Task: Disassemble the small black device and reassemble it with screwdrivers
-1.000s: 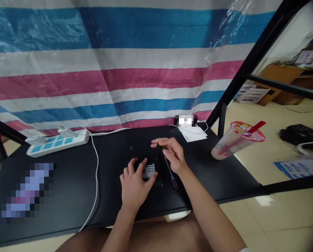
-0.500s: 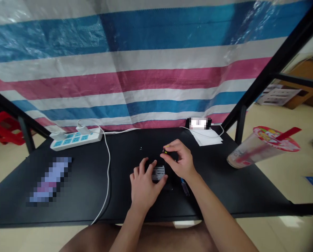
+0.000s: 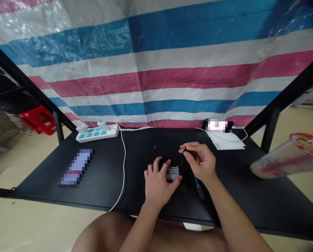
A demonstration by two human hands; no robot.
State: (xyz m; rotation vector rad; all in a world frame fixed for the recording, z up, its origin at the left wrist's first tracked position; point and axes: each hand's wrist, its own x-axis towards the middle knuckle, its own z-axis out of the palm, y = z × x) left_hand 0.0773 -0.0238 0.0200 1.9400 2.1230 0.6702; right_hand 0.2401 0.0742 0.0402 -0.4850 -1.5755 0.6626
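Note:
My left hand [image 3: 158,183] lies over a low black device [image 3: 184,187], fingers spread, pressing it to the tabletop. A small silver-and-white label [image 3: 172,173] shows on the device beside my fingers. My right hand [image 3: 199,162] pinches a small screwdriver with a yellow-and-black handle [image 3: 185,148], its thin shaft angled down towards the device. Its tip is hidden or too thin to see. A slim blue-and-dark tool [image 3: 199,189], possibly another screwdriver, lies under my right wrist.
The black table [image 3: 140,147] carries a blurred flat object [image 3: 76,168], a white power strip [image 3: 97,133] with a white cable [image 3: 123,168], and white paper [image 3: 226,141] beneath a blurred item. A plastic cup [image 3: 282,159] sits beyond the right edge. A striped tarp [image 3: 156,77] hangs behind.
The view has swung, shifting the table and hands rightward in the frame. My right hand has lifted the yellow-handled screwdriver slightly. My left hand stays on the device.

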